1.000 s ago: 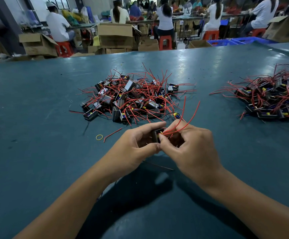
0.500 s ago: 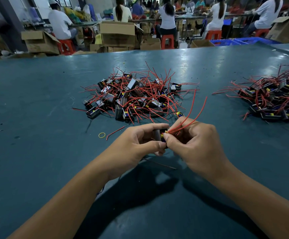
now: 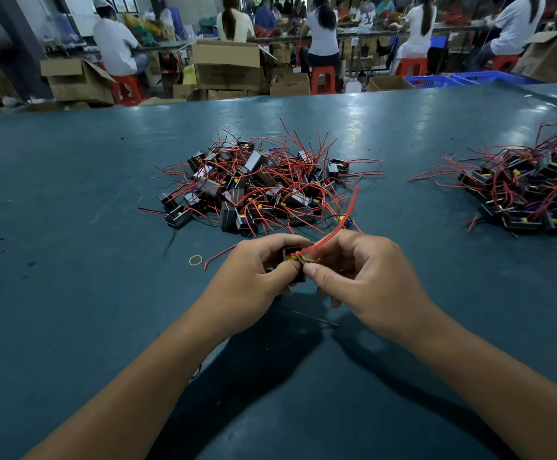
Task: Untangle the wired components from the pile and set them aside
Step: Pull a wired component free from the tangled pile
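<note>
Two hands meet just above the green table [image 3: 71,293], close to the person. The left hand [image 3: 253,280] has its fingers and thumb curled round a small black component [image 3: 292,257], holding it tight. Only a bit of the black box shows between the fingers, with a yellow spot on it. The right hand [image 3: 366,277] is right beside the left one, and its thumb and fingers pinch the bare wire ends where they come out of the box. From that spot the red wires [image 3: 336,227] go up and away to the right in one bunch, pressed close together.

Just past the hands, in the middle of the table, sits the tangled pile [image 3: 257,187]. It is a heap of little black boxes with thin red wires poking out every way. One box with a yellow bit lies at the near edge of the pile, just behind the held wires.

Far off to the right is a second pile [image 3: 529,190] of the same kind of parts, well apart from the first.

A small yellow rubber band [image 3: 195,259] lies flat on the table left of the hands, with a loose red wire [image 3: 219,255] next to it. A thin dark wire scrap [image 3: 315,318] lies under the hands.

Behind the table are cardboard boxes [image 3: 227,66], red stools [image 3: 322,79] and people sitting at benches.
</note>
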The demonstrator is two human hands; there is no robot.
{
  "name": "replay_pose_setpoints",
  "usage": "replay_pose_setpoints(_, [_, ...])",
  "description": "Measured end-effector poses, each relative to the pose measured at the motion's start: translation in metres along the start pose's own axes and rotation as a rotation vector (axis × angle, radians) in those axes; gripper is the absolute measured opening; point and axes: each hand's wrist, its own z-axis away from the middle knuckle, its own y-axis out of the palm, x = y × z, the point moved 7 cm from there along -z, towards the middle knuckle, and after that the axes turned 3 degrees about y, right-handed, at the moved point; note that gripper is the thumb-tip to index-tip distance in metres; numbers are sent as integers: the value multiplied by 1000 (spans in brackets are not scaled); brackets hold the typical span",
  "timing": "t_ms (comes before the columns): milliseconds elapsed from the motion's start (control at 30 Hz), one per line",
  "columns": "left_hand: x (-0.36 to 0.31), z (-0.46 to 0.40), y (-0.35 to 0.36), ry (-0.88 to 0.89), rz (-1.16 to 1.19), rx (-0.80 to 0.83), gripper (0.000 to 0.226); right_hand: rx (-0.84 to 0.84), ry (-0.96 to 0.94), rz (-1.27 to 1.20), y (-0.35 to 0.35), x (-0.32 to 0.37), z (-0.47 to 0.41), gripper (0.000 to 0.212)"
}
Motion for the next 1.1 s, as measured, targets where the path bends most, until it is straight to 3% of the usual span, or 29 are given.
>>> replay_pose_setpoints(200, [1,0,-11,33,-115,-44,31,91,126,-343,9,-5,-2,6])
replay_pose_setpoints(333, [1,1,-11,70,-208,-30,24,207,334,-517,17,-11,1,12])
replay_pose_setpoints(400, [-1,1,-10,119,-301,-27,25,240,404,-525,19,-14,2,4])
replay_pose_setpoints(533, [-4,1,-4,183,-393,6,46,236,459,-456,20,-19,3,7])
replay_pose_setpoints(667, [-6,2,0,205,-369,26,50,197,458,-539,16,-17,1,10])
replay_pose_setpoints(800, [-7,0,-10,198,-299,-43,46,218,331,-738,11,-4,-3,9])
replay_pose_setpoints(967, [3,-4,-36,139,-423,-150,44,261,212,-842,4,7,-7,16])
replay_pose_setpoints(1100, [13,-6,-58,82,-476,-245,40,135,234,-870,-14,-3,-15,11])
